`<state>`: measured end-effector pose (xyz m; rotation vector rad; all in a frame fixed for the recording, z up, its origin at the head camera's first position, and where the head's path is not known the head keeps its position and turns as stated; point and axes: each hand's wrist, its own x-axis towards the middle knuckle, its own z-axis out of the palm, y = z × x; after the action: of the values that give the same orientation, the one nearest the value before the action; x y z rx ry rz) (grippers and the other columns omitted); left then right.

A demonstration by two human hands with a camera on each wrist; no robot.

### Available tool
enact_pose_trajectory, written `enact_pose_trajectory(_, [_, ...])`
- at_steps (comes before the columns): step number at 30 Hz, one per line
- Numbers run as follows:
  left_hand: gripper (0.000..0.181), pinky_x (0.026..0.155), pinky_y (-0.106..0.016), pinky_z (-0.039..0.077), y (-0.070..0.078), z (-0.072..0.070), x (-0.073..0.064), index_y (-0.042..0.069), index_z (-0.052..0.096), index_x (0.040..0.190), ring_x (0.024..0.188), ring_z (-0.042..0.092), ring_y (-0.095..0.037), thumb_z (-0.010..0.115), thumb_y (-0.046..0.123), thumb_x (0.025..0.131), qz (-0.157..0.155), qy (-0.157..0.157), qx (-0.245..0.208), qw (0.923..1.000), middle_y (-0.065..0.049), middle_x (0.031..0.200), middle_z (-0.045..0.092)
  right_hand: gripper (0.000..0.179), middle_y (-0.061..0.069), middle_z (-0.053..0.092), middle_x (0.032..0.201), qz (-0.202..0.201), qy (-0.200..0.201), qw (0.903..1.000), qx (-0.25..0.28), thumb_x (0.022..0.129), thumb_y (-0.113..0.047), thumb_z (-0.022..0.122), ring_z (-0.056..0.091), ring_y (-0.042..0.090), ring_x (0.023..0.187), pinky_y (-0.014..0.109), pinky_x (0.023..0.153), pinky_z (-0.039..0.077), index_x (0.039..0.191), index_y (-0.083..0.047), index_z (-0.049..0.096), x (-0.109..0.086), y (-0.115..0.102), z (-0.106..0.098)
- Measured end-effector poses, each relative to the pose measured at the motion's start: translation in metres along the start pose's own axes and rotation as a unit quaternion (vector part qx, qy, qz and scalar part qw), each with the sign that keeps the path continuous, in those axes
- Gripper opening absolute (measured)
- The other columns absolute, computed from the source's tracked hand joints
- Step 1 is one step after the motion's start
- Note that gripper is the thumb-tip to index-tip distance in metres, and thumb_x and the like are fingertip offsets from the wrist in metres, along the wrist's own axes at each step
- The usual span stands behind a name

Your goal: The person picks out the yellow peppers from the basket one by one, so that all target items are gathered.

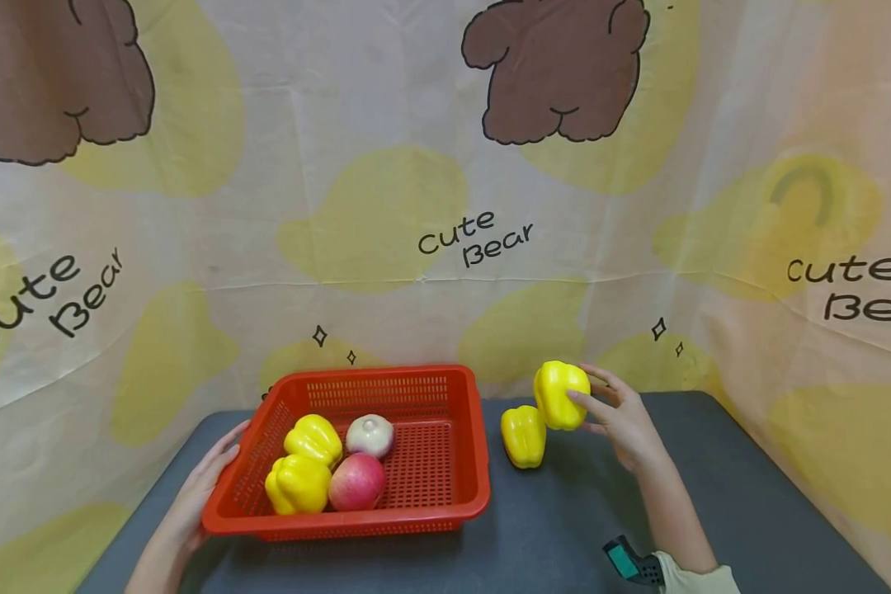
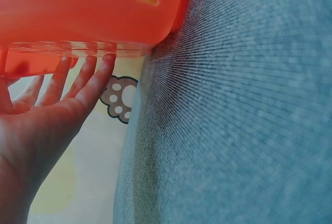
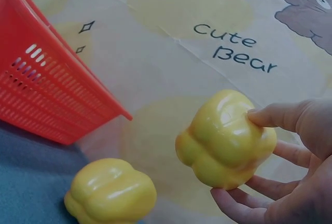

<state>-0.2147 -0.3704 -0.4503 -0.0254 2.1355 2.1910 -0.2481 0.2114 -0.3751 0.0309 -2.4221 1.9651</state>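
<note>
My right hand point(image 1: 631, 425) grips a yellow bell pepper point(image 1: 561, 394) between thumb and fingers, raised above the table; the right wrist view shows the same pepper point(image 3: 225, 138) in the fingertips. Another yellow bell pepper point(image 1: 523, 437) lies on the table just left of it. At the left side of a red plastic basket point(image 1: 468, 462), my left hand point(image 1: 200, 495) rests with fairly straight fingers against the wall; the left wrist view has these fingertips touching it below the rim. Inside the basket are two yellow bell peppers point(image 1: 313, 440), a purple-white onion point(image 1: 370, 435) and a pinkish-red round fruit point(image 1: 357, 482).
The dark grey table point(image 1: 564, 528) carries the basket. A printed cloth point(image 1: 386, 223) with bears and lettering hangs behind and along the sides. A dark wrist strap with a teal-faced device point(image 1: 622, 561) sits by the right sleeve.
</note>
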Motion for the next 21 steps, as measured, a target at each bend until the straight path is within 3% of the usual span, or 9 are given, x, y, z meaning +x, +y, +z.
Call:
enact_pose_trajectory(10, [0.062, 0.088, -0.034, 0.062, 0.001, 0.001, 0.0, 0.022, 0.01, 0.169, 0.108, 0.068, 0.001, 0.034, 0.042, 0.116, -0.002, 0.001, 0.004, 1.0, 0.034, 0.121, 0.06, 0.07, 0.03, 0.031, 0.165, 0.006, 0.003, 1.0, -0.006, 0.107, -0.029, 0.065, 0.047, 0.045, 0.143, 0.049, 0.103, 0.057, 0.165, -0.008, 0.031, 0.004, 0.011, -0.01])
enact_pose_trajectory(21, [0.058, 0.087, -0.035, 0.063, -0.001, -0.001, -0.001, 0.023, 0.013, 0.168, 0.109, 0.069, -0.001, 0.033, 0.04, 0.117, 0.015, -0.007, -0.005, 0.9998, 0.032, 0.123, 0.061, 0.071, 0.031, 0.033, 0.163, 0.016, 0.005, 0.9998, -0.014, 0.107, -0.029, 0.065, 0.045, 0.047, 0.143, 0.052, 0.104, 0.056, 0.165, -0.005, 0.03, 0.009, 0.023, -0.014])
